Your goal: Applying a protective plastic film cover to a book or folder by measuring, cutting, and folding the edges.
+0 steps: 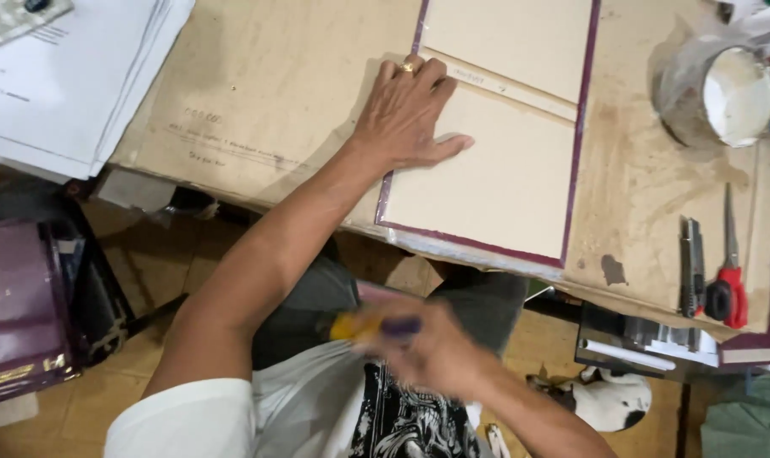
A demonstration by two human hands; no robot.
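My left hand (pixel 408 114) lies flat, fingers spread, on the left edge of an open book cover (pixel 495 187) made of beige boards with a maroon border. A ring shows on one finger. The cover lies on a brown work board (pixel 258 93) and overhangs its near edge. My right hand (pixel 432 348) is low over my lap, blurred, closed around a yellow-handled tool (pixel 359 326) with a dark end.
A tub of white paste (pixel 728 93) stands at the far right. Red-handled scissors (pixel 728 271) and a utility knife (pixel 692 263) lie near the right edge. A paper stack (pixel 71 76) sits at left, maroon books (pixel 20 314) on the floor.
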